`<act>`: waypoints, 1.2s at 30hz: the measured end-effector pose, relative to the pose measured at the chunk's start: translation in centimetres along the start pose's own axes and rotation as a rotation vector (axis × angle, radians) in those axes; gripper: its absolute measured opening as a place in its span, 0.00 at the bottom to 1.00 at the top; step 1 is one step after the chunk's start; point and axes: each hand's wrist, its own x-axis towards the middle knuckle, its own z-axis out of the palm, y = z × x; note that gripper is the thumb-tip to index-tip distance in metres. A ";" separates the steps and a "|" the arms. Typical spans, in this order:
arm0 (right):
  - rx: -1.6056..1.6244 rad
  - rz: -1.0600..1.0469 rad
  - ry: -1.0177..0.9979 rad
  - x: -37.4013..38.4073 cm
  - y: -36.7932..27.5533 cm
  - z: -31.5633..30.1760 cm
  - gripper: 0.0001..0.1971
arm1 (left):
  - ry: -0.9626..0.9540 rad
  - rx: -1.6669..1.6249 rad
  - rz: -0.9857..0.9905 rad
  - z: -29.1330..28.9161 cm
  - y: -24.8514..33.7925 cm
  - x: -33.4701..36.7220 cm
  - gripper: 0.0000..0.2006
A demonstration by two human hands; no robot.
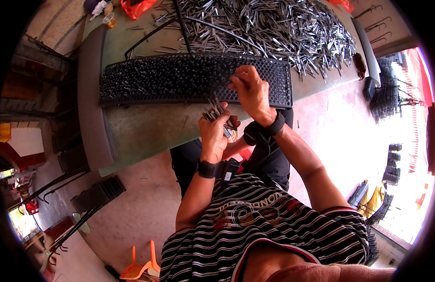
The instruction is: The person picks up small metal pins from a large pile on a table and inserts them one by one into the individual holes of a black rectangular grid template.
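Observation:
My left hand point(213, 136) is closed around a bundle of slim metal strips point(214, 112), whose ends fan out above the thumb and fingers. It is just off the near edge of a long black perforated rack point(279, 82). Many slim strips stand upright in the rack's holes from the left end to past the middle, while the holes at the right end show bare. Over the rack, right of the middle, my right hand point(251, 93) has thumb and fingers pinched together. What lies between those fingertips is too small to make out.
A large heap of loose metal strips point(274, 30) covers the far side of the green table point(147, 129). A black metal frame point(182, 28) rises behind the rack. A red plastic bag point(136, 8) and a cup point(109, 20) lie far left. An orange chair point(141, 265) stands behind, lower left.

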 end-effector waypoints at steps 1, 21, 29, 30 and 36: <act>-0.018 -0.027 -0.019 -0.1 0.4 0.2 0.06 | 0.006 0.013 0.005 0.0 0.1 -0.1 0.10; -0.050 0.182 -0.220 0.2 0.3 -1.0 0.06 | 0.012 0.001 -0.008 -0.2 0.2 -0.3 0.09; 0.061 -0.008 0.005 -0.6 0.7 0.8 0.05 | 0.041 -0.080 -0.044 -0.1 0.5 -0.3 0.09; 0.018 -0.029 -0.013 -0.7 0.9 0.8 0.04 | 0.048 -0.072 -0.043 0.0 0.6 -0.3 0.09; -0.245 -0.283 -0.123 -0.4 1.1 0.5 0.05 | 0.082 -0.059 0.001 -0.5 0.3 0.3 0.08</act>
